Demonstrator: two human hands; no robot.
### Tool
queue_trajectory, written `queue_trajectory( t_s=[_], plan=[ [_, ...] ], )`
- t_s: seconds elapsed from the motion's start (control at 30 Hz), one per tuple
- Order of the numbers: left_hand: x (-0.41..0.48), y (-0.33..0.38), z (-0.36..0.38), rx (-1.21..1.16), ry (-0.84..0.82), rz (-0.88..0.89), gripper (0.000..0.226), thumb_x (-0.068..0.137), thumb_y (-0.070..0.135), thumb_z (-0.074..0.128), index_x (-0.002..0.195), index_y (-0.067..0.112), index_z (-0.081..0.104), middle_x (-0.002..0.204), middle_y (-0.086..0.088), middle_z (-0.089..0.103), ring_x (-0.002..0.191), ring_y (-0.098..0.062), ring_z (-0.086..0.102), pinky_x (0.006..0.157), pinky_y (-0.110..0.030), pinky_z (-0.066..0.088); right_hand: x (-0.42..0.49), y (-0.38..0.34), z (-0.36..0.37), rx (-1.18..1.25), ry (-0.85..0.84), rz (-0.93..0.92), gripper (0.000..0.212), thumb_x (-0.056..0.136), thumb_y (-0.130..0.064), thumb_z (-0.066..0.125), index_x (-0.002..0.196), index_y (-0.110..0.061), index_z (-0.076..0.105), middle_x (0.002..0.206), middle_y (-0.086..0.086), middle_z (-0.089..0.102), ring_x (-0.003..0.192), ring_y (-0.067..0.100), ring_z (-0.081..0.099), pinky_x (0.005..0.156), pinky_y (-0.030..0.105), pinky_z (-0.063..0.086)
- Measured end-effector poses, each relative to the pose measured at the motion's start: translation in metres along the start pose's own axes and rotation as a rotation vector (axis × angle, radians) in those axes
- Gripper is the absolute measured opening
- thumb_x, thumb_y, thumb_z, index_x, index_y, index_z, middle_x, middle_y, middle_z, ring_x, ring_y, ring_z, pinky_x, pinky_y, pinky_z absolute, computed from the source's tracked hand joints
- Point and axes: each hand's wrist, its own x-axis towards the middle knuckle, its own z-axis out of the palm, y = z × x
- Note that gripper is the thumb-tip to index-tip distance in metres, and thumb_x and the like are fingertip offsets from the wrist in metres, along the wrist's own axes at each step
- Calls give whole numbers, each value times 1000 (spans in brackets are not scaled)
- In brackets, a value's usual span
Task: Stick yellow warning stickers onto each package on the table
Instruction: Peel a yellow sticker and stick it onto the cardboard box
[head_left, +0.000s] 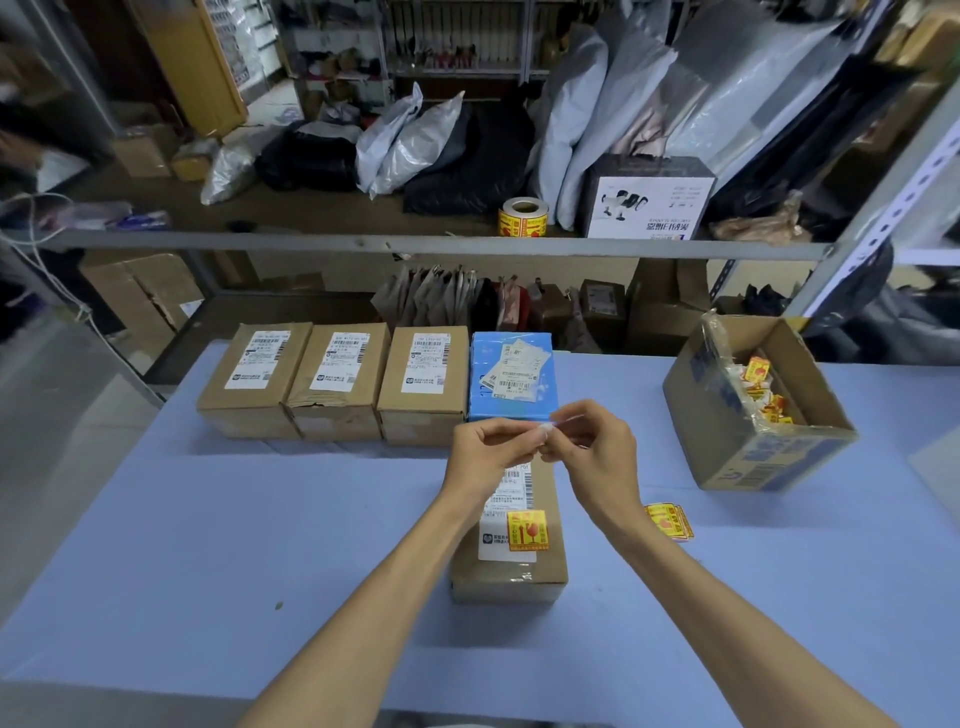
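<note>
Beyond and to the left of the left hand (488, 449): three brown cardboard boxes with white shipping labels (337, 382). They stand in a row, side against side, with their long axes running away from the person. No yellow shows on any of them.

Left hand: raised above the table, fingers curled, pinching one end of a small pale slip (545, 427). I cannot tell whether this is backing paper or a sticker.

Straight beyond both hands: a blue rectangular box with several white labels (511, 379) closes the row, against the third brown box. No yellow is seen on it either.

Beneath the hands, on the person's side: a single brown cardboard box (511, 566), long axis pointing away. It already carries a yellow warning sticker (528, 530) on its label.

Right hand (592, 452): pinches the other end of the slip, fingertips almost meeting the left's.

Right of the right forearm, flat on the blue table (208, 545): loose yellow warning stickers (670, 519). Farther right stands an open cardboard carton of yellow and white scraps (753, 415).

Judgement: four packages remain. The blue box lies dead ahead, with neither hand clearly nearer. The sticker supply is on the right hand's side.
</note>
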Motion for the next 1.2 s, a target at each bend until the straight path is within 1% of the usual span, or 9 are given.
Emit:
queue_trajectory(
  t_s=[0.1, 0.2, 0.3, 0.43, 0.6, 0.77, 0.97, 1.13, 1.2],
  plan=[
    [7, 2, 5, 45, -2, 23, 10, 78, 9, 77, 87, 7, 76, 87, -11, 75, 82, -20, 71, 75, -24, 56, 1, 1, -1, -16, 42, -7, 4, 86, -7, 67, 89, -9, 69, 77, -1, 70, 68, 9, 70, 63, 19, 58],
    [14, 2, 6, 115, 29, 39, 4, 78, 7, 76, 81, 11, 74, 80, -7, 74, 77, -17, 70, 74, -28, 56, -3, 1, -1, -72, -4, -4, 9, 86, -17, 69, 94, -14, 72, 80, -7, 70, 75, 6, 69, 68, 14, 55],
    [18, 0, 9, 206, 10, 48, 7, 76, 11, 79, 80, 10, 74, 79, -8, 74, 78, -19, 70, 77, -32, 58, 0, 3, -8, -69, -21, 20, 8, 85, -18, 70, 90, -12, 73, 78, -4, 72, 71, 9, 69, 67, 18, 57],
    [20, 1, 20, 169, -40, 55, 12, 76, 7, 78, 82, 10, 69, 76, -7, 70, 72, -18, 68, 73, -28, 57, 7, 1, -21, 128, 38, 129, 5, 83, -7, 70, 85, -2, 72, 73, 10, 72, 66, 19, 71, 65, 28, 59],
    [29, 7, 31, 222, -149, 65, 14, 80, 4, 74, 89, 9, 65, 79, -5, 69, 74, -14, 68, 70, -20, 55, 9, -5, -42, 449, 23, 359, 13, 80, 6, 70, 92, 6, 69, 83, 21, 72, 77, 29, 72, 72, 27, 59],
    [41, 17, 56, 217, -279, 82, 16, 82, 7, 72, 96, 4, 66, 90, -13, 70, 84, -20, 68, 81, -29, 57, 19, -10, -67, 682, 35, 515, 10, 82, 8, 65, 91, 4, 67, 83, 13, 71, 75, 17, 70, 68, 19, 57],
    [45, 12, 81, 295, -319, 93, 12, 80, 8, 74, 91, 7, 70, 86, -9, 73, 81, -18, 71, 75, -25, 57, 15, -3, -85, 400, 194, 410, 10, 77, 2, 74, 86, 4, 71, 74, 14, 70, 64, 19, 68, 63, 24, 57],
    [54, 6, 117, 644, -455, 303, 8, 84, 15, 71, 92, 16, 73, 86, 4, 72, 79, -3, 68, 71, -12, 52, 13, 16, -112, 46, 289, 256, 4, 79, -2, 73, 81, 0, 71, 73, 14, 70, 64, 18, 67, 61, 20, 56],
    [64, 8, 136, 847, -527, 411, 14, 85, 20, 70, 99, 17, 71, 93, 3, 72, 84, -4, 64, 75, -17, 52, 19, 23, -132, -105, 323, 229, 5, 79, -5, 73, 84, -3, 70, 74, 9, 70, 66, 12, 65, 60, 15, 51]
  ],
)
